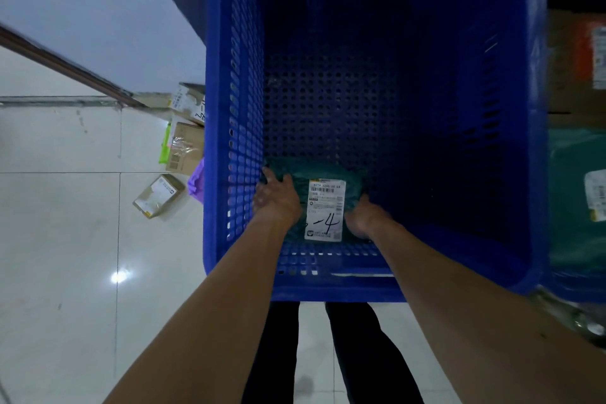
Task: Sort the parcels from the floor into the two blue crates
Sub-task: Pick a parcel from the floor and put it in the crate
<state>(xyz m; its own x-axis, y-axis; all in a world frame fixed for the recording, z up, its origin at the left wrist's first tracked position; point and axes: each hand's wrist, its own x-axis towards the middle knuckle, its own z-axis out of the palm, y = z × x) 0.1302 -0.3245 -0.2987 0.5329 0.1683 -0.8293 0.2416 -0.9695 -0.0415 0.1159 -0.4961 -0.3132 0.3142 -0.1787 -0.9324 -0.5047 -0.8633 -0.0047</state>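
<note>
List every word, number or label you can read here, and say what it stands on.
"-4": handwritten in black on the white label of the green parcel in the blue crate.
Printed lines and barcode on that label: too small to read.
Handwriting on the cardboard box left of the crate: cut off, unreadable.
Labels on the small box on the floor and the parcel at the right: blurred.

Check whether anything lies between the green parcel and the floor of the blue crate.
Nothing visible. The left hand and right hand grip the green parcel low inside the blue crate, by its left wall; the perforated floor beyond shows bare. Beneath the parcel is hidden.
</note>
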